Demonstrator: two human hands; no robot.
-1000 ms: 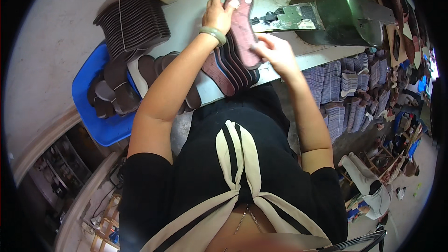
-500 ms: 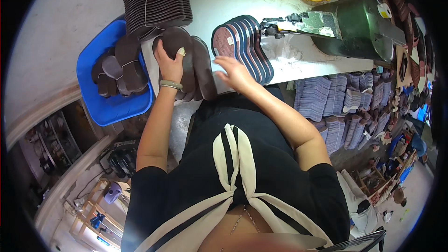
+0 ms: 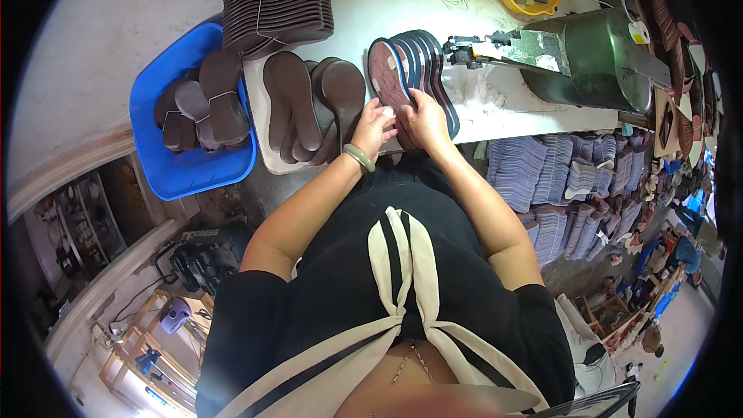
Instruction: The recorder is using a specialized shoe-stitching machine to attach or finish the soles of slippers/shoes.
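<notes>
Right hand (image 3: 427, 122) on a maroon sole (image 3: 385, 73), left hand (image 3: 373, 128) beside its lower end

The right hand gripped the lower part of the sole between thumb and fingers, at the near side of the white table (image 3: 362, 25). That sole lay at the left end of a fanned row of dark-edged soles (image 3: 435, 70), each overlapping the next. The left hand was loosely open, its thumb apart from the half-curled fingers (a pale green bracelet (image 3: 358, 157) circled that wrist); whether it touched the sole was hard to tell. To the left, dark brown soles (image 3: 292, 101) lay overlapping. Farther left stood a blue tub (image 3: 197, 186) holding tied bundles of soles (image 3: 222, 97), with a bound stack of brown soles (image 3: 286, 8) near it. To the right, the arm of a green machine (image 3: 596, 62) ended just beside the row, below a yellow basket (image 3: 534, 8)
</notes>
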